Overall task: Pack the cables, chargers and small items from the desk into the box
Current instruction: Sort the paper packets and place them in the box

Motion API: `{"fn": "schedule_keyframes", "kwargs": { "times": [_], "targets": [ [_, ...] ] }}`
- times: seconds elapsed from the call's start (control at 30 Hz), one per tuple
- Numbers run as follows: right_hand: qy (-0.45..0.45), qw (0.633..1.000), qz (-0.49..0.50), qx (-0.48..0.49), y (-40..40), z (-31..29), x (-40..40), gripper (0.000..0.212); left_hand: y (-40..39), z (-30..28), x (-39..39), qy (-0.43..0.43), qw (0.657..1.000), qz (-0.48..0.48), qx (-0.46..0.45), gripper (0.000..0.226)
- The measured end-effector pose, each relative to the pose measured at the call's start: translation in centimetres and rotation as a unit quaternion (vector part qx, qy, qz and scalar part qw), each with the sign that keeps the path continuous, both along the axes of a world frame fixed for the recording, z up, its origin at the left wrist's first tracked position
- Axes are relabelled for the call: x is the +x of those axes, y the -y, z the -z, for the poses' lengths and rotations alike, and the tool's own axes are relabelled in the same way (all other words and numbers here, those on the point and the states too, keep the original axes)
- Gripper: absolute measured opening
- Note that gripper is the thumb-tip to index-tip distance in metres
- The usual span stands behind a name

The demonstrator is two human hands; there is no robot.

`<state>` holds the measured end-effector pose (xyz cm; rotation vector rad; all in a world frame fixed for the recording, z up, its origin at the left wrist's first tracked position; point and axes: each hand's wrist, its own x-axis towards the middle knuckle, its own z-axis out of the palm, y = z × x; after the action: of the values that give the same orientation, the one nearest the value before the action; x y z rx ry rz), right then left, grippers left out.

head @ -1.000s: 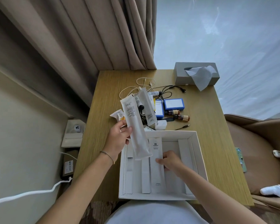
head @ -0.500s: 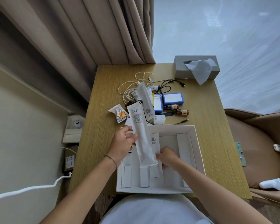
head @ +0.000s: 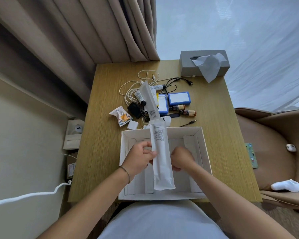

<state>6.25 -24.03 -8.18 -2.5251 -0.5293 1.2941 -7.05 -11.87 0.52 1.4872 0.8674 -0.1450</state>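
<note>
An open white box (head: 203,145) sits at the desk's near edge, with white cardboard dividers inside. My left hand (head: 139,160) grips a long white sealed pouch (head: 161,157), held lengthwise over the middle of the box. My right hand (head: 181,158) is curled inside the box beside the pouch; what its fingers hold is hidden. Beyond the box lie a second white pouch (head: 148,99), tangled white cables (head: 130,90), a black cable (head: 175,81), a black charger (head: 134,110), white plugs (head: 133,125), two blue boxes (head: 179,98) and two brown vials (head: 187,112).
A grey tissue box (head: 203,62) stands at the desk's far right corner. A snack packet (head: 122,116) lies left of the chargers. Curtains hang behind the desk. A brown chair (head: 273,152) with a white sock is on the right; a white cord trails on the left.
My left hand brought the long white pouch down from above the desk items to over the box and turned it lengthwise. My right hand stayed inside the box.
</note>
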Motion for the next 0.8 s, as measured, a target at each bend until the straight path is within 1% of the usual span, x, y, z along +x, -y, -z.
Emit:
{"fn": "schedule_keyframes", "kwargs": {
  "times": [0.07, 0.1, 0.13, 0.27, 0.4, 0.47, 0.6, 0.8],
  "targets": [
    [-0.025, 0.992, 0.095, 0.077, 0.9, -1.3, 1.9, 0.028, 0.7, 0.6, 0.0, -0.014, 1.0, 0.022, 0.004, 0.006],
    [-0.026, 0.986, 0.128, 0.107, 1.4, -2.1, 2.7, 0.023, 1.1, 0.9, 0.0, -0.02, 0.999, 0.032, 0.008, 0.005],
    [-0.02, 0.981, 0.139, 0.13, 1.9, -2.9, 3.1, 0.02, 1.6, 1.1, 0.1, -0.026, 0.999, 0.04, 0.014, 0.006],
    [0.061, 0.977, 0.098, 0.178, 3.0, -5.6, 2.7, 0.016, 3.2, 2.9, 1.0, -0.048, 0.996, 0.059, 0.044, 0.011],
    [0.113, 0.97, 0.098, 0.191, 3.8, -6.8, 2.4, 0.016, 4.4, 5.4, 2.5, -0.104, 0.992, 0.052, 0.054, 0.014],
    [0.113, 0.972, 0.092, 0.185, 4.2, -7.0, 2.0, 0.016, 4.9, 6.6, 3.4, -0.138, 0.987, 0.057, 0.064, 0.018],
    [0.102, 0.974, 0.086, 0.182, 4.9, -6.8, 1.3, 0.017, 5.3, 8.4, 4.5, -0.193, 0.97, 0.09, 0.118, 0.018],
    [0.096, 0.972, 0.097, 0.189, 5.3, -6.6, 1.2, 0.016, 5.8, 9.1, 5.2, -0.228, 0.956, 0.098, 0.154, 0.021]
  ]
}}
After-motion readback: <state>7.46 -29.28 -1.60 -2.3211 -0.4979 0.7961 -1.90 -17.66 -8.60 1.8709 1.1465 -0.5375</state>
